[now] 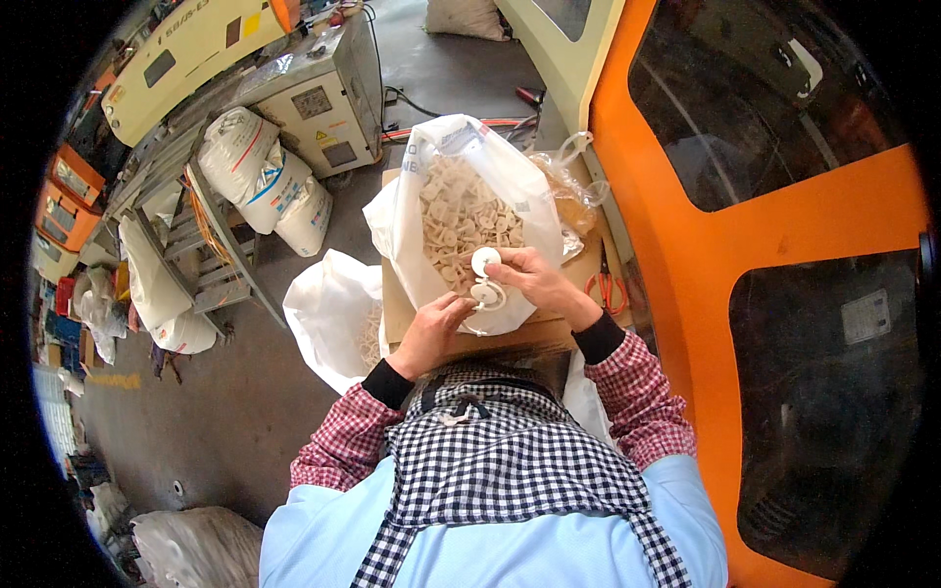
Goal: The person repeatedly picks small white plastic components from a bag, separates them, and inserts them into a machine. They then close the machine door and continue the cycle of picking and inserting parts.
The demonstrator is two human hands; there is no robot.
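Observation:
My right hand point(539, 281) pinches a white plastic moulded piece point(484, 260) with a round, disc-like top. Just below it hangs a second round part with a curved arm, apparently joined to the first. My left hand point(431, 331) is closed at the lower end of these parts, its fingertips holding a thin white stem. Both hands are over the near rim of a large white plastic sack point(400, 230), which is full of similar off-white plastic parts point(469, 208).
A second white sack point(319, 309) with pale thin scraps stands to the left. Red-handled scissors point(610, 292) lie on cardboard at right, near a clear plastic bag point(571, 181). An orange machine point(706, 274) rises close on the right. Filled sacks point(265, 176) stand by a metal ladder point(214, 250).

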